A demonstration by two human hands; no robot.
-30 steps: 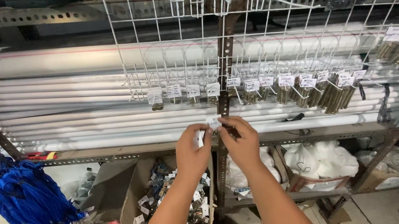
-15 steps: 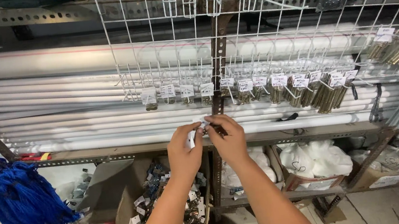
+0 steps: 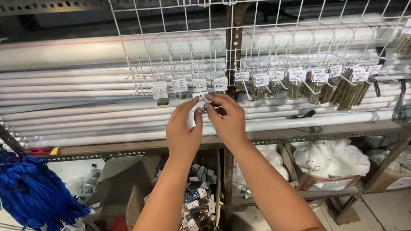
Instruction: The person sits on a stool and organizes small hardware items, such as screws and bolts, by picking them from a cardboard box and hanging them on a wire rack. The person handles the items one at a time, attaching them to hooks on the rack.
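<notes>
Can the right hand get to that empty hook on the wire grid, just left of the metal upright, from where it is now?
Probably yes. The right hand sits just below the wire grid, and nothing lies between them; only the hanging white tags crowd the hooks.

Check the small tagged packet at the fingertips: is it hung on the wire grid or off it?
Off it. Both hands, left hand and right hand, pinch the tagged packet just below the wire grid's hooks.

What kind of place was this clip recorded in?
Probably a hardware shop or its stockroom: a white wire grid panel hung with tagged brass-coloured parts, long white pipes on a metal rack, and a cardboard box of small bagged items.
</notes>
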